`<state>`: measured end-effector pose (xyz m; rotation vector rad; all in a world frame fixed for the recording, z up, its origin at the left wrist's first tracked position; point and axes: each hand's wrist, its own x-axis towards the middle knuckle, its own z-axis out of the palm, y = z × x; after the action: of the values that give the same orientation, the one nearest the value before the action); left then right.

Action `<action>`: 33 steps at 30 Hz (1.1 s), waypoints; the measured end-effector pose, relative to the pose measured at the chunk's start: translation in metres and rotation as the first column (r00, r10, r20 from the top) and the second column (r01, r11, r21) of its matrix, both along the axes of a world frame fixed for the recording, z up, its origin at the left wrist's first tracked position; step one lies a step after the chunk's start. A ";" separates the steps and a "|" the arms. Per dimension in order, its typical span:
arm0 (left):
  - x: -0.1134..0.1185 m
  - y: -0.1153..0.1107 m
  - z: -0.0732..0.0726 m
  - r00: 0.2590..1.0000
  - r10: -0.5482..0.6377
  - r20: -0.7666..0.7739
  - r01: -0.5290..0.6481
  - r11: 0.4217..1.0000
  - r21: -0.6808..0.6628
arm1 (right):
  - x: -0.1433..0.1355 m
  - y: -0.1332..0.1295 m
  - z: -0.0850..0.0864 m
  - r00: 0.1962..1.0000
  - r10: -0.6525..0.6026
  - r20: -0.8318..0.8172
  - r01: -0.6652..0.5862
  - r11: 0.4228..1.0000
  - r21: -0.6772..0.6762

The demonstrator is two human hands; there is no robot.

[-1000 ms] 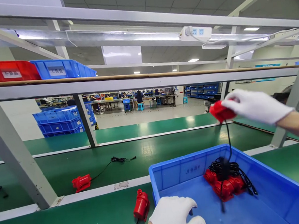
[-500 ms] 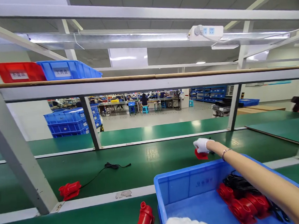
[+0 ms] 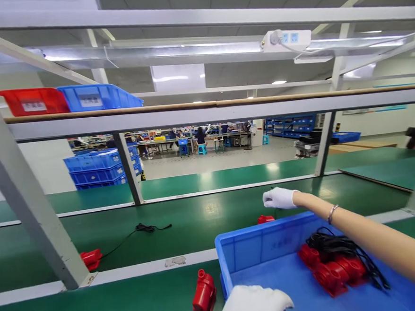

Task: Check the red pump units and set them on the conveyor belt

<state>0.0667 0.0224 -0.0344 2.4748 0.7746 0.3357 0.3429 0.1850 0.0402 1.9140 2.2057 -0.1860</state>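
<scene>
1. Workshop floor (image 3: 180, 165) behind, with a seated person (image 3: 201, 137) far off; nearer, a green belt (image 3: 204, 215) runs crosswise behind a white rail (image 3: 141, 271).
2. Right hand (image 3: 279, 199), gloved, is above the belt just past the tote. Fingers curled; whether they pinch a cord can't be made out.
3. Far pump (image 3: 266, 219), red, sits on the belt below that hand, lower part hidden by the tote. Change: 0.5 s ago the hand was on it; now a gap shows between them.
4. Left pump (image 3: 91, 259) has shifted left relative to the grey post (image 3: 36, 200); its end is now behind it. Its coiled black cord (image 3: 145, 227) trails right.
5. Left hand (image 3: 253, 306), gloved, at the near left of the blue tote (image 3: 234, 237), cut by the lower border. Fingers bent; grip unreadable.
6. Edges: right forearm crosses over the tote's far rim; near pump (image 3: 204, 290) sits just beside its left wall.
7. Room: wide belt surface between coiled cord and far pump; tote floor shows left of the pump cluster (image 3: 332, 270).
</scene>
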 end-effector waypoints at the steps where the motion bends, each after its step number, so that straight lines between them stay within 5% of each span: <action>1: -0.001 -0.002 0.006 0.999 0.002 -0.037 -0.001 1.000 0.025 | 0.005 -0.015 0.005 1.000 -0.002 0.006 0.002 0.999 0.042; 5: -0.006 -0.012 0.027 0.996 0.020 -0.083 -0.012 0.995 0.096 | 0.018 -0.092 0.000 0.997 -0.035 0.068 0.031 0.997 0.067; 9: -0.007 -0.018 0.033 0.997 0.019 -0.077 -0.009 0.992 0.123 | 0.015 -0.158 -0.042 0.986 -0.090 0.140 0.099 0.993 -0.060; 12: -0.007 -0.019 0.031 0.998 0.024 -0.060 -0.015 0.991 0.132 | 0.013 -0.177 -0.073 0.976 -0.151 0.157 0.165 0.983 -0.081; 15: -0.008 -0.020 0.032 0.998 0.022 -0.051 -0.016 0.992 0.123 | 0.012 -0.180 -0.084 0.977 -0.188 0.105 0.195 0.979 -0.060; 19: -0.009 -0.022 0.034 0.999 0.032 -0.001 -0.032 0.997 0.067 | 0.007 -0.179 -0.060 0.979 -0.187 -0.076 0.189 0.982 0.021; 26: -0.004 -0.018 0.030 0.917 0.269 0.295 -0.188 0.943 -0.276 | -0.043 -0.198 0.027 0.871 -0.062 -0.488 0.171 0.968 0.183; 29: -0.002 -0.016 0.033 0.811 0.298 0.504 -0.088 0.913 -0.398 | -0.075 -0.212 0.044 0.756 -0.049 -0.653 0.220 0.958 0.183; 33: -0.003 -0.019 0.041 0.644 0.324 0.693 0.110 0.857 -0.504 | -0.096 -0.220 0.039 0.457 -0.031 -0.889 0.240 0.967 0.089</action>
<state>0.0637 0.0039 0.0061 1.5373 0.5347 1.0085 0.2465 -0.0350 0.0792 2.4636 2.6955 -1.3418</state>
